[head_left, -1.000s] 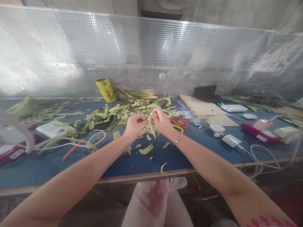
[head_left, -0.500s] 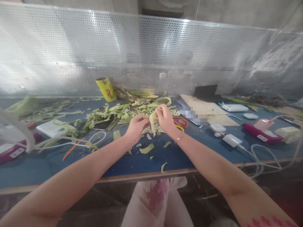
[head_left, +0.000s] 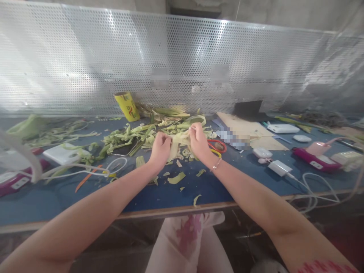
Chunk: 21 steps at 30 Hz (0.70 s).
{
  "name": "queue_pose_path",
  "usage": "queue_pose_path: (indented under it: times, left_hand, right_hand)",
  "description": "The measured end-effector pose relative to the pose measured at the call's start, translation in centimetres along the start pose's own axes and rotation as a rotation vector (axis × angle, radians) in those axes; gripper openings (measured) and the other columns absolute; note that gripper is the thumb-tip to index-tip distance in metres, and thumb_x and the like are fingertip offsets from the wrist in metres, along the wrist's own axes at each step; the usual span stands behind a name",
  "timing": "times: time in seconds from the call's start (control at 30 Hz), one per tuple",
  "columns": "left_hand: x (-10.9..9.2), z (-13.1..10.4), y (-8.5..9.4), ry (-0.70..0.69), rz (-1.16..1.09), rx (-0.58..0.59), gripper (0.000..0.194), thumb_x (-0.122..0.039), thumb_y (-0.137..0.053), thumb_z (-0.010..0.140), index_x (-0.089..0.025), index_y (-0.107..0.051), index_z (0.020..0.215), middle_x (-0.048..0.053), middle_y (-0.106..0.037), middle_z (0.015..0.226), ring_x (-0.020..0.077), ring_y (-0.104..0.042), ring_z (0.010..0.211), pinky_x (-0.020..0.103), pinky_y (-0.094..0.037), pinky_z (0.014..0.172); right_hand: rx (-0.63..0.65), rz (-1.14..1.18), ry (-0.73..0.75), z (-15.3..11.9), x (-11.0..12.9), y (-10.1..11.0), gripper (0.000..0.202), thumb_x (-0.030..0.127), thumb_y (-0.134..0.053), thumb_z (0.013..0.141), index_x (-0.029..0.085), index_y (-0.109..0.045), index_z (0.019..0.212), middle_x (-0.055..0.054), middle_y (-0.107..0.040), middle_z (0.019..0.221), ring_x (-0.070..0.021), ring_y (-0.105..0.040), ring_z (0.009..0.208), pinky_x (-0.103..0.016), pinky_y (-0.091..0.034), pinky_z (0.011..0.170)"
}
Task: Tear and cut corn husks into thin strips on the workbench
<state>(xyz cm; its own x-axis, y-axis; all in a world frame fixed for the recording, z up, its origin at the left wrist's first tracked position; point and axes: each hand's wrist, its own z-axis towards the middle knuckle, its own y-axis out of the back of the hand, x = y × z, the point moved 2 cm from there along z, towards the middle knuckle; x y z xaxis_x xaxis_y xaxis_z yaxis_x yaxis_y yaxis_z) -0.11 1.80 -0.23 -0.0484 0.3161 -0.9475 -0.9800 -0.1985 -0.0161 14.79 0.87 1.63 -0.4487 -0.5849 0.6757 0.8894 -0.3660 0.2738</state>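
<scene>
Between my two hands stretches a pale yellow-green leaf strip (head_left: pixel 178 138), husk-like, with a flap hanging down near my left fingers. My left hand (head_left: pixel 159 149) is closed, thumb and fingers pinching the strip's left end. My right hand (head_left: pixel 199 143), with a thin bracelet at its wrist, is pinched closed on the other end. Beneath and behind the hands lies a heap of green leaves and stalks (head_left: pixel 125 137). Torn leaf scraps (head_left: pixel 176 178) lie in front, on the blue tabletop (head_left: pixel 212 191).
A yellow roll (head_left: pixel 127 107) leans by the perforated metal panel (head_left: pixel 85 64). Orange-handled scissors (head_left: pixel 218 146) lie right of my right hand. Farther right are cardboard (head_left: pixel 241 127), a white charger (head_left: pixel 280 168) and a purple power strip (head_left: pixel 315 161). White cables (head_left: pixel 85 165) cross the left side.
My hands have moved apart, the left one shifting left. The leaf strip, hanging bunched at the right fingers before, is now spread between both hands.
</scene>
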Motion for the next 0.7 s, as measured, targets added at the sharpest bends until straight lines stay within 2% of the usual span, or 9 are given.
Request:
queue_pose_path:
  times: [0.07,0.17,0.27,0.33,0.4,0.53,0.7]
  left_hand:
    - [-0.1,-0.1,-0.1,0.023,0.006,0.038,0.009,-0.022,-0.052,0.075,-0.021,-0.042,0.072,-0.005,-0.042,0.058,0.0088,-0.039,0.049,0.022,-0.031,0.049]
    - [-0.8,-0.5,-0.3,0.142,-0.045,0.090,0.009,-0.022,-0.048,0.074,-0.021,-0.039,0.072,-0.006,-0.041,0.057,0.0082,-0.039,0.046,0.021,-0.028,0.045]
    - [-1.3,-0.8,-0.4,0.249,-0.103,0.117,0.010,-0.020,-0.046,0.073,-0.021,-0.036,0.071,-0.006,-0.041,0.057,0.0086,-0.041,0.046,0.020,-0.028,0.044]
    - [-1.4,-0.8,-0.3,0.254,-0.092,0.104,0.011,-0.021,-0.045,0.075,-0.022,-0.035,0.070,-0.005,-0.040,0.057,0.0091,-0.041,0.047,0.021,-0.028,0.045]
    - [-1.3,-0.6,-0.1,0.177,-0.016,0.059,0.011,-0.023,-0.045,0.077,-0.022,-0.036,0.071,-0.005,-0.038,0.059,0.0097,-0.039,0.049,0.022,-0.028,0.047]
    - [-1.6,-0.3,0.5,-0.094,0.196,-0.024,0.011,-0.023,-0.049,0.079,-0.021,-0.039,0.074,-0.004,-0.040,0.063,0.0106,-0.038,0.058,0.024,-0.029,0.055]
    - [-2.6,-0.6,0.7,-0.210,0.268,-0.004,0.011,-0.022,-0.048,0.082,-0.022,-0.038,0.078,-0.005,-0.039,0.060,0.0104,-0.036,0.053,0.026,-0.027,0.056]
  right_hand:
    - [0.005,-0.030,0.019,0.0,-0.1,-0.1,0.014,0.033,-0.029,0.091,0.022,-0.035,0.086,0.004,-0.039,0.065,-0.0123,-0.040,0.055,-0.027,-0.032,0.059]
    - [0.026,-0.061,0.061,-0.1,-0.1,-0.1,0.014,0.034,-0.029,0.091,0.022,-0.035,0.086,0.004,-0.039,0.064,-0.0121,-0.040,0.053,-0.027,-0.032,0.057]
    - [0.060,-0.088,0.120,-0.3,0.0,-0.1,0.012,0.032,-0.032,0.090,0.022,-0.037,0.087,0.002,-0.044,0.068,-0.0128,-0.043,0.057,-0.028,-0.034,0.059]
    - [0.080,-0.095,0.164,-0.5,0.2,-0.1,0.011,0.031,-0.032,0.090,0.022,-0.038,0.087,0.000,-0.047,0.072,-0.0136,-0.046,0.061,-0.028,-0.036,0.062]
    - [0.098,-0.090,0.197,-0.7,0.5,-0.2,0.011,0.031,-0.033,0.090,0.022,-0.038,0.088,-0.001,-0.049,0.075,-0.0144,-0.048,0.064,-0.029,-0.037,0.064]
    - [0.092,-0.050,0.176,-1.0,0.8,-0.4,0.012,0.032,-0.032,0.090,0.022,-0.038,0.090,-0.001,-0.050,0.073,-0.0146,-0.049,0.063,-0.029,-0.038,0.063]
    - [0.005,0.029,0.073,-0.9,0.5,-0.5,0.014,0.035,-0.030,0.092,0.023,-0.037,0.088,0.002,-0.048,0.067,-0.0132,-0.048,0.060,-0.028,-0.037,0.062]
